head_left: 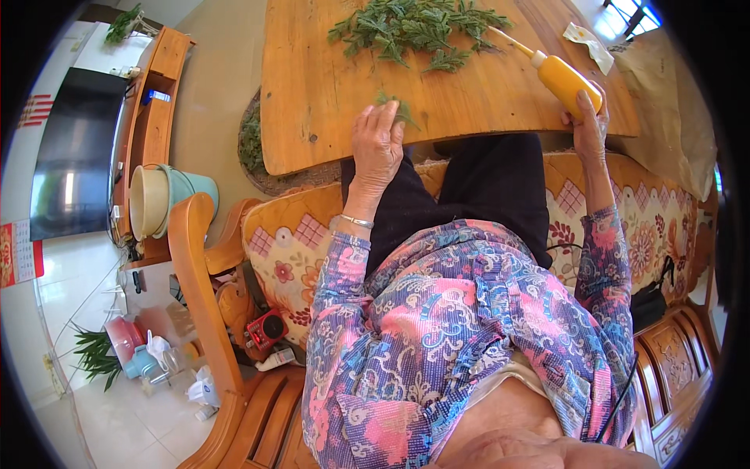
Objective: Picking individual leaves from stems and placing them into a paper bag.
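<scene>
Head view: left hand (377,144) pinching small green sprig (400,109) at near edge of wooden table (312,86); limp, light, best held by stem. Right hand (587,125) gripping orange squeeze bottle (564,78), nozzle pointing toward herb pile (414,27); soft plastic, likely slippery, best gripped mid-body.

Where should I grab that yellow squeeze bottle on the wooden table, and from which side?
Probably grip the yellow squeeze bottle around its wide body, coming from the near table edge. It lies tilted, its thin nozzle pointing away toward the green sprigs, too narrow to hold. The right hand already holds the base end.
</scene>
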`<state>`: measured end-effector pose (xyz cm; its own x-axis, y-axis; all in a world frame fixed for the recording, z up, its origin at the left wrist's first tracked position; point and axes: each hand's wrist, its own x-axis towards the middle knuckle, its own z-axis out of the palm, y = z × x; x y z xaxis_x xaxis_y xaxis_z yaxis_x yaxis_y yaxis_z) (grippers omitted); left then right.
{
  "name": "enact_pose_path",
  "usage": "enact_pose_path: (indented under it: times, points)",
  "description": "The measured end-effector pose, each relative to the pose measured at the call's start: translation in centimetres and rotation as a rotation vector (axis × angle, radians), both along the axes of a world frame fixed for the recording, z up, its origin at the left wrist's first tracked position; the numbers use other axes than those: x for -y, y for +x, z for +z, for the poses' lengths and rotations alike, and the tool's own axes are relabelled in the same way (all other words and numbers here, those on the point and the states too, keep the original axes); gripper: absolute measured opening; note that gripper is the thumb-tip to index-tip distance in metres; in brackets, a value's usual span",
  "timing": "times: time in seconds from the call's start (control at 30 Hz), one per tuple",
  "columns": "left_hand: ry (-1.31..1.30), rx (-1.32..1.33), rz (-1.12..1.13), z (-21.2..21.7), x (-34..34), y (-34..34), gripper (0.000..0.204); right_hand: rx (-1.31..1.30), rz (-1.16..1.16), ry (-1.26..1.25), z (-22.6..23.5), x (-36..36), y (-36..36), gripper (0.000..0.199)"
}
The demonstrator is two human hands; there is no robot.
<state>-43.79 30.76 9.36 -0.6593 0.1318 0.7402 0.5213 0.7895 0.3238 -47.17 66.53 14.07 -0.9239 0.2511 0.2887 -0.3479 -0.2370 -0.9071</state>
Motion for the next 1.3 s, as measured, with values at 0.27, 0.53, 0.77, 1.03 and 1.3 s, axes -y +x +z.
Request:
enact_pose_path:
  times: [0.27,0.53,0.77,1.03,1.3]
  points:
    - [-0.058,0.067,-0.058,0.2,1.2,-0.6,0.038,0.009,-0.011,0.042,0.2,0.1,-0.2,0.041]
    - [-0.016,-0.013,0.012,0.7,-0.2,0.7,0.04,0.005,-0.021,0.057,0.1,0.1,-0.2,0.04]
    - [-0.319,0.089,0.033,2.3,-0.1,0.5,0.038,0.027,-0.024,0.073,0.4,0.4,0.0,0.042]
    - [-0.182,-0.004,0.01,1.1,-0.2,0.3,0.029,0.04,-0.039,0.085,0.1,0.1,-0.1,0.043]
    - [-0.027,0.036,0.083,0.7,-1.4,-0.4,0.011,0.036,-0.033,0.068,0.4,0.5,0.1,0.042]
